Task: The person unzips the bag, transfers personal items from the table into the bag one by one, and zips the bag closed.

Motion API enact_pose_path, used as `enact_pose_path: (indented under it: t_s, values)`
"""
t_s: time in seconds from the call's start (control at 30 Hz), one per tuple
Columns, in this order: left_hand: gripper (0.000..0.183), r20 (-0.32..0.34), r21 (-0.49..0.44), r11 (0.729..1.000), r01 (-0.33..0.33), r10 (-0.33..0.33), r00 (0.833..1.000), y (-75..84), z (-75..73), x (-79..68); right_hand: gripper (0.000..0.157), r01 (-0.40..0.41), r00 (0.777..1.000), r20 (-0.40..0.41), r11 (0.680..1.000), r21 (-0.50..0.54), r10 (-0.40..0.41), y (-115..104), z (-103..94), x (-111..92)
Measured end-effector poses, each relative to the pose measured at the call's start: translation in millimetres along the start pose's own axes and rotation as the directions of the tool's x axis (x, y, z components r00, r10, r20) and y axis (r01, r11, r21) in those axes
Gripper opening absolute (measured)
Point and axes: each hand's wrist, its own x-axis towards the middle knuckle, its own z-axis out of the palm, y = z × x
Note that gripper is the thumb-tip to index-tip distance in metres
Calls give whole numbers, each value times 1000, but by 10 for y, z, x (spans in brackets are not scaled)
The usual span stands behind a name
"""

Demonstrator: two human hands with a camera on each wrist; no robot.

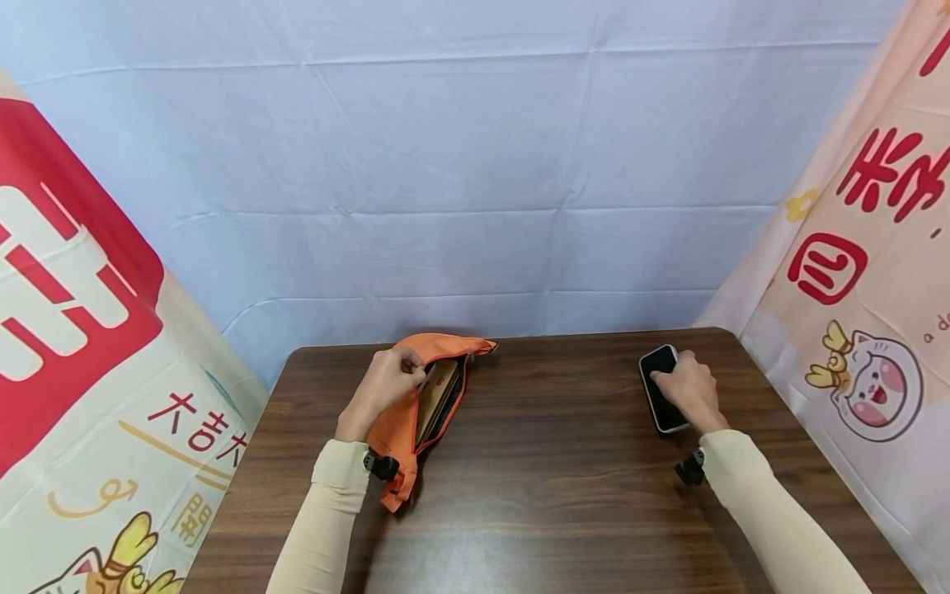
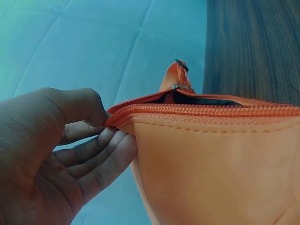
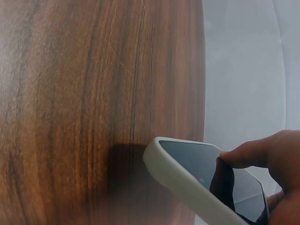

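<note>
An orange zippered pouch point(image 1: 393, 425) lies at the left of the table with its zip undone. Inside its mouth a brown item point(image 1: 439, 392) shows, beside something dark. My left hand point(image 1: 386, 384) pinches the pouch's edge by the zip; in the left wrist view the thumb and forefinger hold the red-orange zip edge point(image 2: 112, 117). Over at the right, my right hand point(image 1: 690, 389) grips a smartphone point(image 1: 659, 404) in a white case, thumb on the dark screen. The right wrist view shows the phone point(image 3: 187, 180) tilted over the table, its shadow below; the fingers underneath are mostly hidden.
The brown wood-grain table point(image 1: 549, 462) extends between the two hands. Behind it hangs a pale cloth point(image 1: 460, 165). Printed banners with red characters stand at the left point(image 1: 74, 289) and right point(image 1: 868, 272). A small black wrist camera point(image 1: 382, 464) sits by the left cuff.
</note>
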Motion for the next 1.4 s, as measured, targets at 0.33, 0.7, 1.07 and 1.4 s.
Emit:
enact_pose_path:
  t_s: [0.33,0.7,1.07,1.4]
  values:
    - [12,7,-20,1000,-2,2,1000,9,5,-14,75,-6,1000,-18,1000,3,6,-42,32,-15]
    - [10,1,-19,1000,1,-1,1000,9,18,-15,75,2,1000,-23,1000,3,-2,-129,71,-21]
    - [10,4,-32,999,4,-4,1000,15,15,-23,73,35,998,-49,999,6,-35,-202,106,-30]
    - [11,4,-33,999,5,-5,1000,18,13,-26,74,44,998,-40,999,13,-44,-267,140,-37]
